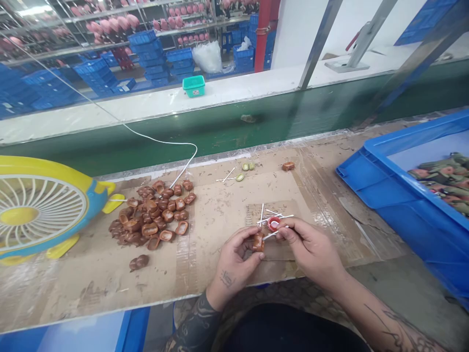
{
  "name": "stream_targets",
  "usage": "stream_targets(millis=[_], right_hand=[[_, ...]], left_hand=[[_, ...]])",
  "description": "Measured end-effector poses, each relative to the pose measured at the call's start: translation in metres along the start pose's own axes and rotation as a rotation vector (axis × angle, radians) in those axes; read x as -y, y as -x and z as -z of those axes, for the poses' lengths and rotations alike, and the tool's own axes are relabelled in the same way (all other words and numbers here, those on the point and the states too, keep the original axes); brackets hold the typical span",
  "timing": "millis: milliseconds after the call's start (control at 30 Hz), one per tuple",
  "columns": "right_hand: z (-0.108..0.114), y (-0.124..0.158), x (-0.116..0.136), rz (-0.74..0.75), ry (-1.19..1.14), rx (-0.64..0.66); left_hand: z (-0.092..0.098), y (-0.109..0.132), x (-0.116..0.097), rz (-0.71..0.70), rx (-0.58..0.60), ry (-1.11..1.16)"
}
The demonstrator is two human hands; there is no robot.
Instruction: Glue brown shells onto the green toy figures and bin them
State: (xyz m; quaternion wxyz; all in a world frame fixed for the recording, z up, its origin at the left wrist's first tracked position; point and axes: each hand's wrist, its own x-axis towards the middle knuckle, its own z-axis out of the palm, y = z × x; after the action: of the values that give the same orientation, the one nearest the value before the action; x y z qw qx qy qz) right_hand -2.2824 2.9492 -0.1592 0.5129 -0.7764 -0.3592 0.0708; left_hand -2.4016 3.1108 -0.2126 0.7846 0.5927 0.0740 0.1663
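- Left hand (240, 254) pinches 1 brown piece (258, 242) over the desk (216, 210), near its front edge.
- Right hand (311, 249) grips 1 white stick (271, 235), tip at the brown piece.
- Red cap (273, 224): beside the right hand.

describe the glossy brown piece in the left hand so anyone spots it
At the brown cardboard-covered table, find the left hand. Its thumb and fingers hold a glossy, rounded brown piece. Unlike the similar pieces heaped further left, this one is handheld, a thin white stick pointing at it.
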Motion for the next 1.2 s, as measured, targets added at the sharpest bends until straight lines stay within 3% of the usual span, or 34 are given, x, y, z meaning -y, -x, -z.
stream_targets(millis=[167,367,500,733,867,1000,1200], right_hand=[[0.003,0.002,0.001,0.066,0.006,-0.031],[0.018,-0.002,-0.01,0.007,0.116,-0.173],[0.023,-0.007,-0.025,0.023,0.281,-0.108],[0.018,-0.009,-0.033,-0.008,0.329,-0.034],[0.021,-0.006,-0.028,-0.018,0.252,-0.123],[0.018,0.0,-0.014,-0.12,0.044,-0.221],[-0.001,0.002,0.001,-0.089,-0.165,-0.094]], left_hand=[[-0.001,-0.001,-0.005,0.007,0.005,0.003],[-0.004,-0.002,-0.005,0.075,-0.147,0.12],[-0.003,-0.005,-0.006,0.072,-0.173,0.12],[-0.001,-0.005,-0.008,0.115,-0.175,0.067],[-0.001,-0.005,-0.008,0.112,-0.177,0.058],[0.0,-0.006,-0.007,0.112,-0.162,0.07],[-0.001,-0.006,-0.009,0.1,-0.16,0.041]])
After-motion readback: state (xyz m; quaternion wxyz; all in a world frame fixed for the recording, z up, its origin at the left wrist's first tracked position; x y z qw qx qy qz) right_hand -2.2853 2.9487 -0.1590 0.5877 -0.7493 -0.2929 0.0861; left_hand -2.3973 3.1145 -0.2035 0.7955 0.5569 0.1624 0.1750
